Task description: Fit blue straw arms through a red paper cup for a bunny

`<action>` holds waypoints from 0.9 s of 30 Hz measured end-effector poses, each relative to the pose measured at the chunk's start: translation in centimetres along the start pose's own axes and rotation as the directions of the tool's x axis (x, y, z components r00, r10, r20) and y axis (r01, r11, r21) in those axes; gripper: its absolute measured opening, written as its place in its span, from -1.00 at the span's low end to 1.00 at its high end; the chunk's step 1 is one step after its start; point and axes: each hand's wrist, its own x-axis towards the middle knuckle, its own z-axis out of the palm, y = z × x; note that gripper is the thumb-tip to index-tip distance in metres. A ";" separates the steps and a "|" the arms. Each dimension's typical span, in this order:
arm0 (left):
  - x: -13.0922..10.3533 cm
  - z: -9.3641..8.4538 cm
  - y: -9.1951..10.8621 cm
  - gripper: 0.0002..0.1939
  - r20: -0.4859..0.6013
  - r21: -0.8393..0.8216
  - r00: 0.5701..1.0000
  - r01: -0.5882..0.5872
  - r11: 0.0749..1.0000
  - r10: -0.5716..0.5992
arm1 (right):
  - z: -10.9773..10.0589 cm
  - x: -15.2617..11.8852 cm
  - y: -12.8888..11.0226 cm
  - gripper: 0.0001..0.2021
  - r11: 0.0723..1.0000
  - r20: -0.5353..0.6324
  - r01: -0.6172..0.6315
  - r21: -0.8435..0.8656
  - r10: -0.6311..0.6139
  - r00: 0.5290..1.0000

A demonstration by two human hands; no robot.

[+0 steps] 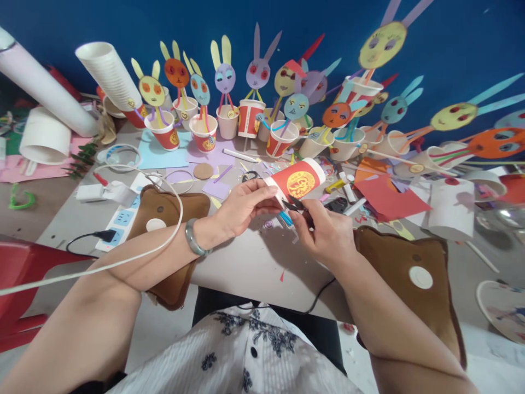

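Deep blue wall (pixel 197 22) rises at the far side of your bench (pixel 262 268), with a row of long-eared paper figures (pixel 258 74) in cups standing before it. Between those figures and you, the red paper cup (pixel 301 179) is at the middle of the scene, lying sideways, its long axis running from near left to far right. Your left hand (pixel 250 201) grasps it at the near-left end, thumb and fingers pinched on the edge, so the cup's body lies to the far right of that hand. Your right hand (pixel 324 227) grips a pair of dark scissors (pixel 295 203) on the near side of the cup, blades pointing left toward the pinched end; they look slightly parted, though whether they touch the paper you cannot tell. Left is the hand nearer the cup, being in contact with it; right sits just beside it. As for looks, the cup is bright red with a round yellow emblem facing up and white bands at both ends.
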 end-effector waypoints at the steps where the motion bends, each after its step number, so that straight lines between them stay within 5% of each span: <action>1: 0.0 0.0 0.0 -0.61 0.000 0.000 1.000 0.003 1.000 -0.003 | 0.0 0.0 0.0 -0.69 1.000 0.002 -0.001 0.007 0.001 1.000; 16: 0.0 0.0 0.0 -0.67 -0.017 0.025 1.000 -0.010 1.000 0.010 | -0.7 0.0 -0.6 -0.70 0.983 0.081 -0.123 0.139 0.112 0.990; 27: -0.2 0.3 0.0 -0.71 -0.065 0.045 0.998 -0.007 0.999 0.010 | 0.0 -0.2 -0.5 -0.69 0.998 -0.032 -0.063 0.007 0.063 0.998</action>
